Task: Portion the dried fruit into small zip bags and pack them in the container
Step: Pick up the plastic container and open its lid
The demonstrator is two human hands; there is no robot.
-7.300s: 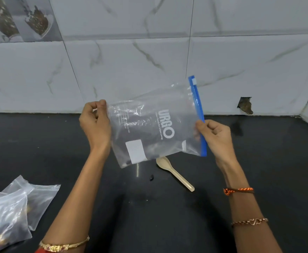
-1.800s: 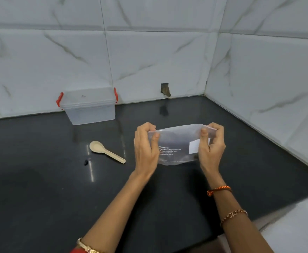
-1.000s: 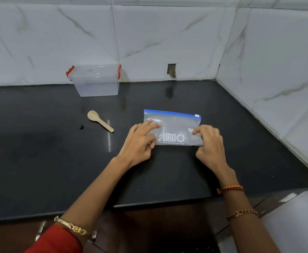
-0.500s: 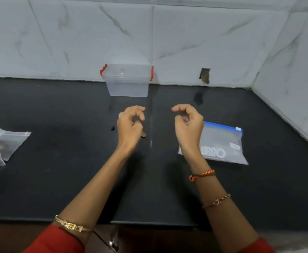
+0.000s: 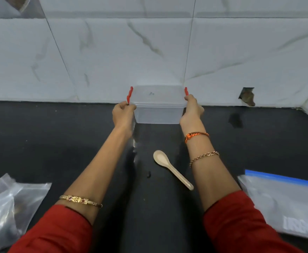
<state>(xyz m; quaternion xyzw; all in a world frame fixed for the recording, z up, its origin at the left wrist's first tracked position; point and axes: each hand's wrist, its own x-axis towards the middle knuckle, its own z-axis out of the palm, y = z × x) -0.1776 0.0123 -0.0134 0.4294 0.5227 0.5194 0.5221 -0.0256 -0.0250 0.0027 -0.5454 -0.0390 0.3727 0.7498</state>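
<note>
A clear plastic container with a lid and red side latches stands on the black counter against the tiled wall. My left hand grips its left side at the red latch, and my right hand grips its right side at the other latch. Small clear zip bags holding dark dried fruit lie at the lower left. The large blue-zip bag lies flat at the lower right. One dark piece of dried fruit sits loose on the counter.
A beige spoon lies between my forearms, bowl toward the wall. The black counter meets white marble tiles behind and a side wall at the right. A hole in the tile shows at the right.
Both hands left the blue-zip bag on the counter, reached forward and took hold of the container's two sides. The view shifted left, bringing the small bags into sight.
</note>
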